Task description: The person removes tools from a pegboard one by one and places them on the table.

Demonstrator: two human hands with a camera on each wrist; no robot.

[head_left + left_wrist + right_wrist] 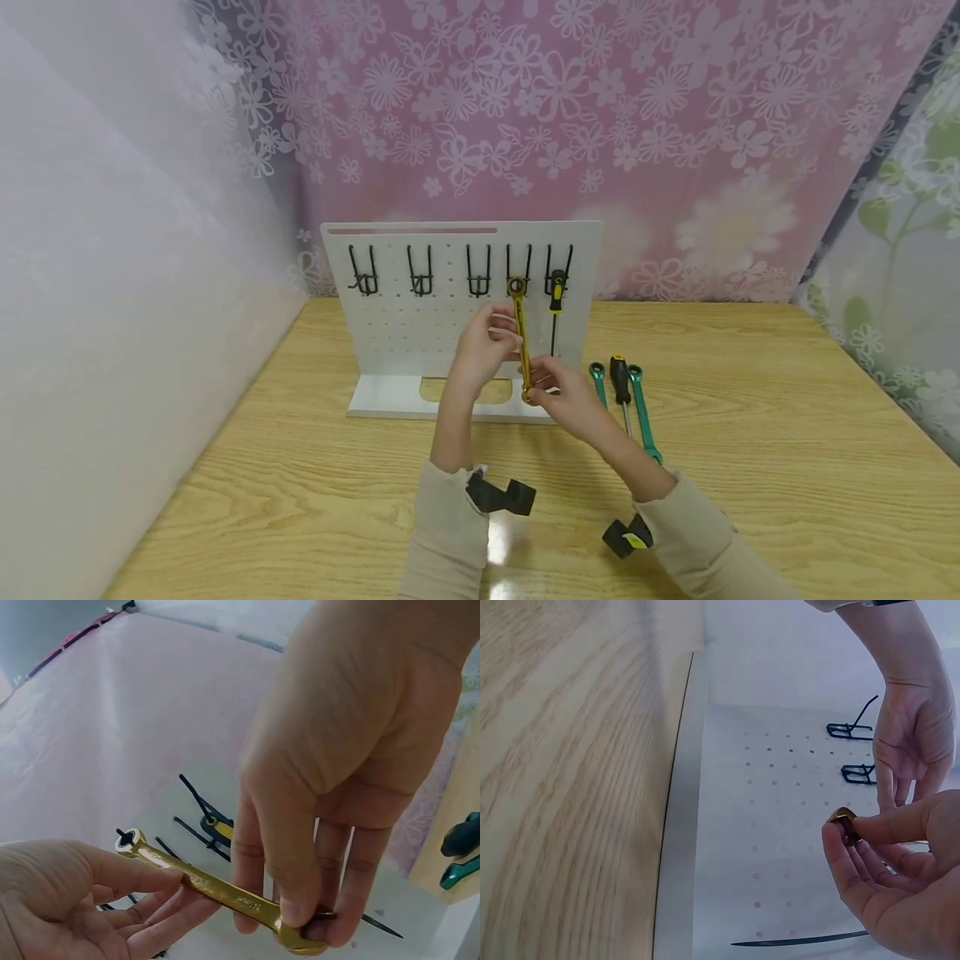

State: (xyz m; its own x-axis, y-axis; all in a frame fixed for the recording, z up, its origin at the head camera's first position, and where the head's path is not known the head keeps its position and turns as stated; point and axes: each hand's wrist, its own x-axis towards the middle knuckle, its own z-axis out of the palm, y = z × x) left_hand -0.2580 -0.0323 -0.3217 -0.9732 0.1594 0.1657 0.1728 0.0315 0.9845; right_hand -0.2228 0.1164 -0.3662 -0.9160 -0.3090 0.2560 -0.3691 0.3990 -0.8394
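Both hands hold a gold ratchet wrench [522,337] in front of a white pegboard [405,333]. My left hand [480,350] pinches its shaft below the ring end, thumb along the metal in the left wrist view. Lower down, my right hand [566,400] pinches the open jaw end between thumb and fingers; that end [844,819] shows in the right wrist view. The ring end is up at the fourth black double hook [518,258], and in the left wrist view a dark prong tip shows through the ring [127,838].
A black-and-yellow screwdriver [557,293] hangs on the rightmost hook, close beside the wrench. Three more hooks [422,271] line the board's left. On the wooden table [300,467] at right lie two green wrenches [642,412] with another screwdriver [619,379] between them.
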